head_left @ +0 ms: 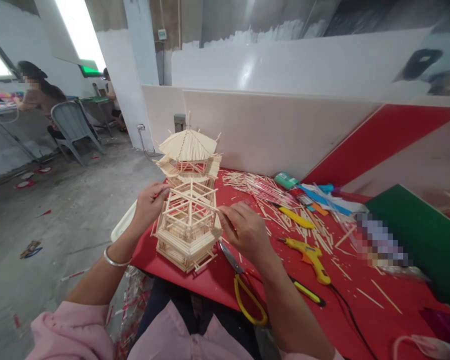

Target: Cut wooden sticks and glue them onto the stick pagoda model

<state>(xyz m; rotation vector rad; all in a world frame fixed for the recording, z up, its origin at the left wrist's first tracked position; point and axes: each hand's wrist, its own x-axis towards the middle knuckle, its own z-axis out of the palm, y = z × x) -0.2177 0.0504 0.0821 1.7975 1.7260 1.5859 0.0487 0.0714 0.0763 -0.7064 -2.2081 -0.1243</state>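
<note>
A hexagonal model pavilion (189, 247) built of thin wooden sticks stands on the red tabletop, close to its front edge. Across its top lies a spoked stick frame (191, 198), its sticks meeting in the middle. My left hand (150, 204) pinches the frame's left end between thumb and fingers. On the opposite side, my right hand (245, 231) has its fingers closed on the end of a frame stick. Whether the frame is fixed to the walls below, I cannot tell. Behind it rises another stick pavilion (188, 145) with a pointed, slatted roof.
Scissors (237, 265) with yellow handles lie beside my right wrist. Farther right are a yellow glue gun (311, 257) with a cord, a yellow cutter (296, 217), another cutter (307, 291) and loose sticks (247, 187). A white panel (266, 127) borders the table's back. People sit at far left.
</note>
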